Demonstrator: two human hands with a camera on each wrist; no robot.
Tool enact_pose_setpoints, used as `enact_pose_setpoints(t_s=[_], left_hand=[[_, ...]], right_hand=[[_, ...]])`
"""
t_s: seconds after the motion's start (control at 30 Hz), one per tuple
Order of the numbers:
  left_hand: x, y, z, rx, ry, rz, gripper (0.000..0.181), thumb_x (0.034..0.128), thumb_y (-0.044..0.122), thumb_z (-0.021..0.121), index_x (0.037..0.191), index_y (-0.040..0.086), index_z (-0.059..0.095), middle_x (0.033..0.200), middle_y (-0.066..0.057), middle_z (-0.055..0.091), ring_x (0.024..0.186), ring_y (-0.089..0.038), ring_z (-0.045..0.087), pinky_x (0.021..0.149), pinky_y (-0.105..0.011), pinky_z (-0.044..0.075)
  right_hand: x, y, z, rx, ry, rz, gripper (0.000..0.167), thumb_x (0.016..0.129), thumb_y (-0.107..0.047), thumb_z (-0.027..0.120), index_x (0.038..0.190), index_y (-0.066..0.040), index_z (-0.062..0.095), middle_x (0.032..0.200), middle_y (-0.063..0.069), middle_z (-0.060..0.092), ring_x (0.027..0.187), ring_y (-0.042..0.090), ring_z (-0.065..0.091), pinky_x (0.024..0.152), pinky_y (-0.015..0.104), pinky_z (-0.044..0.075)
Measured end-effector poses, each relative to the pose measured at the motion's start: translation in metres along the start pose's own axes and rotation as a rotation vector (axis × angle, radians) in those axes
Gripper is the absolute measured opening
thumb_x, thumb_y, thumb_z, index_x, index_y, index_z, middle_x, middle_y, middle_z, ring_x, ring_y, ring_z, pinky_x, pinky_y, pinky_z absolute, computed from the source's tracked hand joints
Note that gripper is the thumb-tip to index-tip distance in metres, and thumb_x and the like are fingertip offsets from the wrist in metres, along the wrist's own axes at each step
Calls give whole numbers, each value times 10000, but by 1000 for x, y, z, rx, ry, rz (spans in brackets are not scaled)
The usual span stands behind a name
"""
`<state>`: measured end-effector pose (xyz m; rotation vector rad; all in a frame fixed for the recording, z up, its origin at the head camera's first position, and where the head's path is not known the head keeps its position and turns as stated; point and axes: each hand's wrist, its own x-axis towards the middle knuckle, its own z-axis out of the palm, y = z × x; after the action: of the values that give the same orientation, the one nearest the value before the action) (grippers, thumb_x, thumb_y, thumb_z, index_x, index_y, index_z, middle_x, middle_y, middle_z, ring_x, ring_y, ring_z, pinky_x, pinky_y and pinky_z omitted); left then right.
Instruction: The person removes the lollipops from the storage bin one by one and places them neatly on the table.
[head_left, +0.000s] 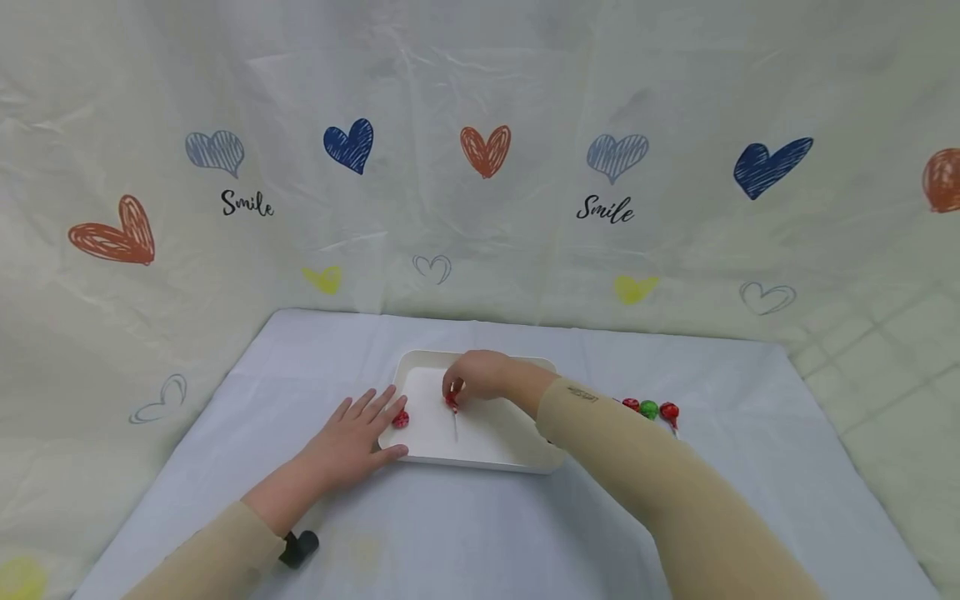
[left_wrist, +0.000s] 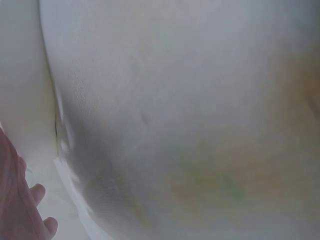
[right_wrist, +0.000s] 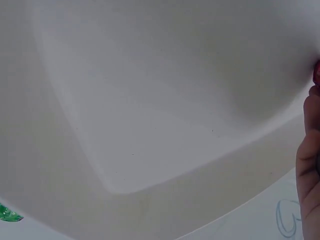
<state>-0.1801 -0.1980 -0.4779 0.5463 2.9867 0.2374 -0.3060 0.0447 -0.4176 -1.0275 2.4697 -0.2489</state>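
Observation:
A white rectangular tray (head_left: 495,433) lies on the covered table in the head view. Over its middle, my right hand (head_left: 480,375) pinches a red-wrapped lollipop (head_left: 452,402) by the candy end, its white stick pointing toward me. Another red lollipop (head_left: 401,419) sits at the tray's left side, partly under the fingers of my left hand (head_left: 352,446). That left hand rests on the tray's left rim with fingers spread. In the right wrist view, the tray's corner (right_wrist: 125,185) fills most of the picture, with right-hand fingers (right_wrist: 311,150) at the edge.
Right of the tray, beyond my right sleeve, lie a green lollipop (head_left: 648,409) and red lollipops (head_left: 669,410), partly hidden by the arm. A black object (head_left: 302,548) shows by my left wrist. Behind the table hangs a white sheet (head_left: 480,217) printed with hearts.

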Motion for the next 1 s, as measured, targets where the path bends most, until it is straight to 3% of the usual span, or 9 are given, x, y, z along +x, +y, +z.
enact_pose_setpoints(t_s=[0.37, 0.77, 1.0], left_hand=[[-2, 5, -8, 3, -6, 4, 872, 916, 692, 487, 1588, 192, 246, 1655, -58, 165, 1498, -369, 148, 1176, -616, 102], [-3, 10, -11, 11, -22, 1, 857, 926, 677, 484, 1589, 189, 245, 1657, -54, 158, 1499, -369, 151, 1180, -608, 107], [-2, 9, -12, 18, -29, -10, 869, 918, 689, 485, 1590, 195, 240, 1657, -56, 158, 1499, -369, 148, 1179, -608, 114]], right_hand=[[-18, 0, -5, 60, -1, 9, 287, 929, -171, 712, 1201, -259, 740, 1039, -119, 708, 1010, 68, 611, 923, 282, 503], [-18, 3, -3, 145, -18, 85, 229, 926, -232, 723, 1152, -228, 758, 898, -97, 690, 833, 115, 620, 748, 242, 526], [-10, 3, 3, 73, 17, 100, 159, 913, -269, 737, 1066, -270, 782, 870, -118, 657, 837, 94, 576, 782, 242, 491]])
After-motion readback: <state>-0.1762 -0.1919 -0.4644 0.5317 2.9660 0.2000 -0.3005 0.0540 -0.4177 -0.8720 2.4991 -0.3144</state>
